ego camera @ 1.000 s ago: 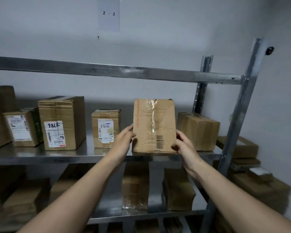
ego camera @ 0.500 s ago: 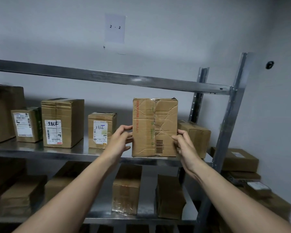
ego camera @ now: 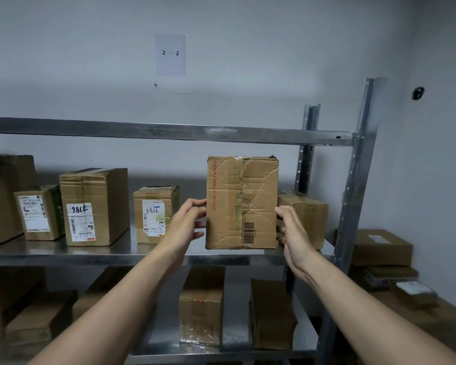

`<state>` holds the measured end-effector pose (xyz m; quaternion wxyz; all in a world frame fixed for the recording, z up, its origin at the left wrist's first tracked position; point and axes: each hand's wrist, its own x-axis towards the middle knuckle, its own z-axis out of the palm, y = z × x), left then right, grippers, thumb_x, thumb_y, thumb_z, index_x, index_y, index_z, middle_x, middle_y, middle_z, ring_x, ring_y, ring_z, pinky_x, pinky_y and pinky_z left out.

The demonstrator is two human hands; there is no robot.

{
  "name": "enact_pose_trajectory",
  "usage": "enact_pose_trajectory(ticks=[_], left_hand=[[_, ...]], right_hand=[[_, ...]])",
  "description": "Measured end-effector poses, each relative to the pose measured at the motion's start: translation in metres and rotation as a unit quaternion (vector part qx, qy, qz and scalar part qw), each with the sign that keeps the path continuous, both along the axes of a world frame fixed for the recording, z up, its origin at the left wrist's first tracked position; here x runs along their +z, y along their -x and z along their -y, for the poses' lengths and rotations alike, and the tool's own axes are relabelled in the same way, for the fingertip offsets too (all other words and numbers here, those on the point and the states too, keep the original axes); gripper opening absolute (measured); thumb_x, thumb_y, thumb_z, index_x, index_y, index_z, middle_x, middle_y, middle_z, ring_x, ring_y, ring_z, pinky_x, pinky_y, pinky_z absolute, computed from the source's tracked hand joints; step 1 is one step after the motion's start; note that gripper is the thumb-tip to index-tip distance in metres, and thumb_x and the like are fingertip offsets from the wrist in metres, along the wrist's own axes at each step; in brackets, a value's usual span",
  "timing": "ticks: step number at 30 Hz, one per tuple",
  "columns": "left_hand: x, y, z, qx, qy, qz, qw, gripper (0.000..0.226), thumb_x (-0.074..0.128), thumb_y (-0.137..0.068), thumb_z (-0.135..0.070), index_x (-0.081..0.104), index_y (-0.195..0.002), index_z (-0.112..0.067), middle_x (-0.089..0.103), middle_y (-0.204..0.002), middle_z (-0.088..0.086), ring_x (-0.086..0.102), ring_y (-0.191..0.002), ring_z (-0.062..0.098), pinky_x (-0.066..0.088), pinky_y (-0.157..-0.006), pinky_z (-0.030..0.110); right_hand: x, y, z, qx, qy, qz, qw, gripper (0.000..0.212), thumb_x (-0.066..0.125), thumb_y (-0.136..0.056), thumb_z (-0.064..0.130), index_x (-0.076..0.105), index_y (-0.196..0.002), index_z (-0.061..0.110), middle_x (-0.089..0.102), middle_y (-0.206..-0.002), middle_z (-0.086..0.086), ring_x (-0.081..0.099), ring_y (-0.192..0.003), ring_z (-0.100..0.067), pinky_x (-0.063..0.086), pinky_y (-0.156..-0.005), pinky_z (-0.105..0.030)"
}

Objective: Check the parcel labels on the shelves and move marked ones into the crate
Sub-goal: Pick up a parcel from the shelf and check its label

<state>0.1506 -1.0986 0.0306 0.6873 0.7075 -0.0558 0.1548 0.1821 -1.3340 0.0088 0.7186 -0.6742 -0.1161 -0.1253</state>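
One parcel (ego camera: pixel 242 204), print unreadable, between left hand (ego camera: pixel 187 225) and right hand (ego camera: pixel 292 234)

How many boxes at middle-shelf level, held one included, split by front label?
Hand-marked label boxes: 2
Printed-label box: 1
No white front label: 3, namely held box, far-left box, far-right box
Total: 6
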Motion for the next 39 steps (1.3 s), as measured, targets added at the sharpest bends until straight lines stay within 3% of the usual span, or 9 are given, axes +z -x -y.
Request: enact_pose_trajectory(ticks=[4,8,13,14,18,24,28,34,39], left_hand=[[-0.002,-0.007,-0.002,0.000,0.017,0.000,1.000,0.019,0.047,-0.108,-0.029,0.061,-0.102,-0.019,0.075,-0.114,0.004,0.065,-0.105,0.023,0.049,-0.095,0.044],[-0.003,-0.011,0.001,-0.016,0.016,-0.004,1.000,0.029,0.048,-0.108,-0.038,0.059,-0.107,-0.011,0.075,-0.119,0.003,0.066,-0.118,0.025,0.050,-0.107,0.049],[-0.004,-0.017,0.001,-0.009,0.015,-0.011,1.000,0.036,0.043,-0.110,-0.039,0.060,-0.114,-0.007,0.071,-0.125,0.007,0.064,-0.122,0.028,0.047,-0.112,0.054],[-0.005,-0.018,0.001,-0.007,0.020,-0.015,1.000,0.038,0.042,-0.110,-0.040,0.060,-0.114,-0.007,0.071,-0.125,0.008,0.064,-0.121,0.029,0.047,-0.112,0.053],[-0.006,-0.021,0.001,-0.005,0.024,-0.015,1.000,0.036,0.042,-0.111,-0.042,0.058,-0.105,-0.010,0.072,-0.123,0.006,0.065,-0.119,0.029,0.047,-0.112,0.052],[-0.013,-0.022,-0.003,-0.010,0.016,-0.022,1.000,0.035,0.054,-0.107,-0.043,0.057,-0.120,-0.010,0.068,-0.128,0.008,0.065,-0.121,0.029,0.046,-0.113,0.054],[-0.015,-0.021,-0.006,-0.034,-0.002,-0.020,0.999,0.037,0.055,-0.106,-0.046,0.056,-0.142,-0.038,0.065,-0.137,-0.005,0.060,-0.124,0.021,0.045,-0.113,0.050],[-0.016,-0.022,-0.007,-0.037,-0.016,-0.022,0.999,0.028,0.056,-0.106,-0.041,0.066,-0.132,-0.038,0.072,-0.127,-0.005,0.061,-0.124,0.023,0.047,-0.110,0.047],[-0.018,-0.026,-0.007,-0.046,0.005,-0.016,0.999,0.035,0.053,-0.106,-0.010,0.066,-0.130,-0.032,0.070,-0.118,0.015,0.067,-0.117,0.027,0.053,-0.100,0.039]], right_hand=[[0.002,-0.003,0.002,-0.005,-0.021,-0.008,1.000,0.036,0.038,-0.113,0.044,0.060,-0.124,0.017,0.072,-0.121,-0.004,0.065,-0.107,-0.016,0.045,-0.079,-0.030],[0.001,-0.007,0.004,-0.014,-0.027,-0.023,0.999,0.038,0.036,-0.111,0.057,0.059,-0.131,0.035,0.068,-0.130,0.006,0.061,-0.120,-0.014,0.043,-0.087,-0.035],[-0.005,-0.015,0.004,-0.014,-0.030,-0.049,0.998,0.095,0.044,-0.073,0.101,0.063,-0.142,0.038,0.066,-0.143,0.000,0.059,-0.132,-0.024,0.048,-0.103,-0.045],[-0.005,-0.015,0.005,-0.014,-0.032,-0.050,0.998,0.096,0.044,-0.073,0.101,0.066,-0.139,0.035,0.068,-0.139,-0.003,0.061,-0.129,-0.026,0.049,-0.102,-0.044],[-0.004,-0.016,0.007,-0.027,-0.024,-0.040,0.999,0.061,0.033,-0.105,0.068,0.072,-0.125,0.026,0.074,-0.128,-0.007,0.065,-0.115,-0.025,0.048,-0.090,-0.039],[-0.009,-0.018,0.012,-0.002,-0.022,-0.037,0.999,0.051,0.036,-0.110,0.056,0.070,-0.130,0.025,0.077,-0.124,-0.002,0.066,-0.122,-0.024,0.049,-0.105,-0.045],[-0.010,-0.017,0.017,0.021,-0.029,-0.048,0.998,0.044,0.039,-0.111,0.048,0.072,-0.122,0.021,0.078,-0.117,-0.002,0.066,-0.114,-0.021,0.048,-0.100,-0.040],[-0.013,-0.019,0.018,0.043,-0.031,-0.050,0.997,0.034,0.042,-0.111,0.038,0.072,-0.108,0.022,0.077,-0.100,-0.001,0.063,-0.105,-0.020,0.045,-0.090,-0.037],[-0.014,-0.021,0.020,0.048,-0.032,-0.053,0.997,0.037,0.039,-0.110,0.034,0.070,-0.095,0.022,0.074,-0.087,0.002,0.063,-0.096,-0.018,0.046,-0.088,-0.037]])
